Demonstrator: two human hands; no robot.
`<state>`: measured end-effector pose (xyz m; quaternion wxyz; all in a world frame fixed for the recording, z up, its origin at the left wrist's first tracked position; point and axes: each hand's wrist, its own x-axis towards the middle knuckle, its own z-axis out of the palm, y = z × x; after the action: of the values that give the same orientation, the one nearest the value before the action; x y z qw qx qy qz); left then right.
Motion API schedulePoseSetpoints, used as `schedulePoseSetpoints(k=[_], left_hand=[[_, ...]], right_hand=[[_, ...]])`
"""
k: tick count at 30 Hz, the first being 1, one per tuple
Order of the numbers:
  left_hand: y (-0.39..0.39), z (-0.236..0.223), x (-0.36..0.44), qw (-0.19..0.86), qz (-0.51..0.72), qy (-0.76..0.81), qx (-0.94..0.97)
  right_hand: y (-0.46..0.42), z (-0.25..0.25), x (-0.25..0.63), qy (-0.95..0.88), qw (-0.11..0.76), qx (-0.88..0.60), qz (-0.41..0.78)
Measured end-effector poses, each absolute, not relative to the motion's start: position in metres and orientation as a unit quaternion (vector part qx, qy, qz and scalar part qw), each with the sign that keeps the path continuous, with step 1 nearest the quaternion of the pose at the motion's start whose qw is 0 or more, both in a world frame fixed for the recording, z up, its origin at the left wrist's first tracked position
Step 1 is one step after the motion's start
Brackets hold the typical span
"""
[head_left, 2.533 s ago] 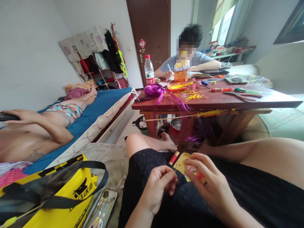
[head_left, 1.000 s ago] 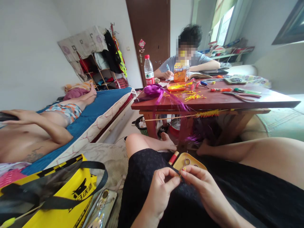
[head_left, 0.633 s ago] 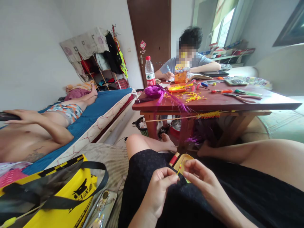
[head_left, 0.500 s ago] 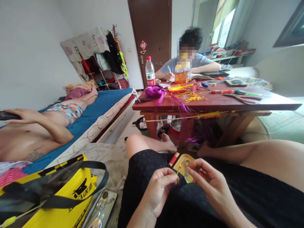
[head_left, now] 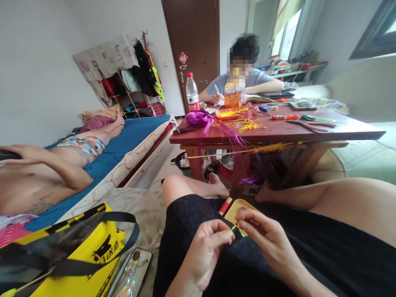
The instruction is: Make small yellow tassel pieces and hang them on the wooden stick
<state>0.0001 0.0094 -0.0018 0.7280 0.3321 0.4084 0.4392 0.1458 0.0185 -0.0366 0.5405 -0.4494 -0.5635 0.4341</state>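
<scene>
My left hand (head_left: 208, 245) pinches a small thin yellow stem (head_left: 234, 226) between thumb and forefinger, above my lap. The thumb and forefinger of my right hand (head_left: 267, 237) close at the stem's upper end, where its tip is hidden. Just behind the hands, a yellow tray (head_left: 236, 203) rests on the dark skirt (head_left: 188, 222), partly covered by my right hand. A round metal item in the tray is partly visible. Beside the tray's left edge lies a spool of red thread (head_left: 225, 207).
A wooden table (head_left: 210, 136) ahead carries purple strands (head_left: 201, 119), yellow stems (head_left: 250, 125), pliers (head_left: 309, 125) and a water bottle (head_left: 192, 95). Someone writes behind it. Another person lies on the bed (head_left: 136, 132) at left. A yellow bag (head_left: 105, 247) and phone (head_left: 133, 268) sit nearby.
My right hand has moved left to the yellow stem, and its fingers have closed at the upper end. The stem now leans further right. The camera view has shifted slightly.
</scene>
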Motion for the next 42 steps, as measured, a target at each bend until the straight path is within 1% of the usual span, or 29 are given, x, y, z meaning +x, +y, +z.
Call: schedulePoseSetpoints(k=[4,9,15,23,28,32,36,39,42], left_hand=[[0.005,0.005,0.002,0.661,0.453,0.452,0.393],[0.003,0.011,0.002,0.622,0.47,0.443,0.442],[0.002,0.011,0.0,0.569,0.446,0.464,0.511],[0.003,0.011,-0.002,0.561,0.433,0.468,0.528],[0.003,0.012,-0.001,0.558,0.435,0.468,0.529],[0.002,0.014,-0.002,0.532,0.428,0.477,0.553],[0.001,0.016,-0.002,0.502,0.397,0.487,0.595],[0.001,0.017,-0.002,0.493,0.387,0.486,0.609],[0.001,0.016,-0.002,0.491,0.39,0.488,0.607]], right_hand=[[0.016,-0.034,0.144,-0.528,0.548,-0.435,0.481],[0.014,-0.031,0.143,-0.483,0.57,-0.408,0.525],[0.012,-0.025,0.142,-0.421,0.504,-0.377,0.654],[0.01,-0.026,0.138,-0.258,0.488,-0.292,0.781],[0.011,-0.029,0.136,-0.232,0.486,-0.262,0.801],[0.011,-0.029,0.135,-0.239,0.479,-0.253,0.806],[0.011,-0.027,0.136,-0.286,0.483,-0.287,0.776],[0.009,-0.026,0.136,-0.274,0.479,-0.318,0.771],[0.008,-0.026,0.135,-0.255,0.469,-0.312,0.786]])
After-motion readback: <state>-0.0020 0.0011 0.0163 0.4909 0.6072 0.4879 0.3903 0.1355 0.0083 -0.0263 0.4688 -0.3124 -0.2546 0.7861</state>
